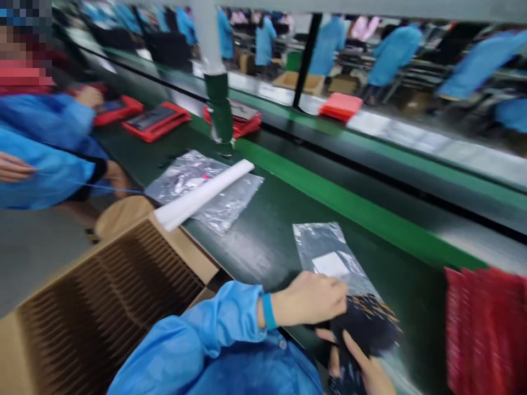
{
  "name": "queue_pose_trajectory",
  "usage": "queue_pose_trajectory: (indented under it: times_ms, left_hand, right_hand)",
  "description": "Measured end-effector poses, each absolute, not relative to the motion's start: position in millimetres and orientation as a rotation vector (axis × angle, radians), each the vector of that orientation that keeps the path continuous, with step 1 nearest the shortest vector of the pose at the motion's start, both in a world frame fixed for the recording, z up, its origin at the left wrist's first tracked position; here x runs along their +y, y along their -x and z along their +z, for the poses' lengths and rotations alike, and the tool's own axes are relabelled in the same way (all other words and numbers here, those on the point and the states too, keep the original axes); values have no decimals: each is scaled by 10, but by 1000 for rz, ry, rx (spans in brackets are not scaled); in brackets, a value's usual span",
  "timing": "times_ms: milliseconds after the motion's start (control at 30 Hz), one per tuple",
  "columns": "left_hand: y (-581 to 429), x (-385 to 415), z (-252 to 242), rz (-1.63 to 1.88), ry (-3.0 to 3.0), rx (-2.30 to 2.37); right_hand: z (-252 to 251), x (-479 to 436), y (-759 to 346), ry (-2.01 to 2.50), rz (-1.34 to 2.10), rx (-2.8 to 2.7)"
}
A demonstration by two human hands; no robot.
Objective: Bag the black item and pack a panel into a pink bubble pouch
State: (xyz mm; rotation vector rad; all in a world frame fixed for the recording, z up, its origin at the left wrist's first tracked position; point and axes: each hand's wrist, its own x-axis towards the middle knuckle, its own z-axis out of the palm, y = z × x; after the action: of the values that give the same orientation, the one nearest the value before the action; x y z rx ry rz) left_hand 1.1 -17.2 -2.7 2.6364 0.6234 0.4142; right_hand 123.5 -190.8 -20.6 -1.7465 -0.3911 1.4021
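As hands [313,299] grip: dark item [370,326] inside bag [325,247].

Bare green desk [272,230] lies open between the two plastic bags. Slotted cardboard box [107,296] blocks the left; red tray stack [486,329] blocks the right; green post [220,109] stands ahead.

To my left sits a slotted cardboard box [111,296]. A white roll [203,195] lies across a clear bag [230,206]. Red trays [156,120] rest farther along the belt [341,206].
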Motion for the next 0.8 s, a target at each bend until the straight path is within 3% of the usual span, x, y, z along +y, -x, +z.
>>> queue_pose_trajectory:
  times_ms: [533, 800]
  left_hand:
    - [55, -41, 11, 233, -2639, 573]
    - [81, 14, 45, 167, -2681, 557]
  right_hand:
    - [-10, -1844, -1022, 1508, 1657, -324]
    - [11, -1923, -1081, 1531, 1621, -293]
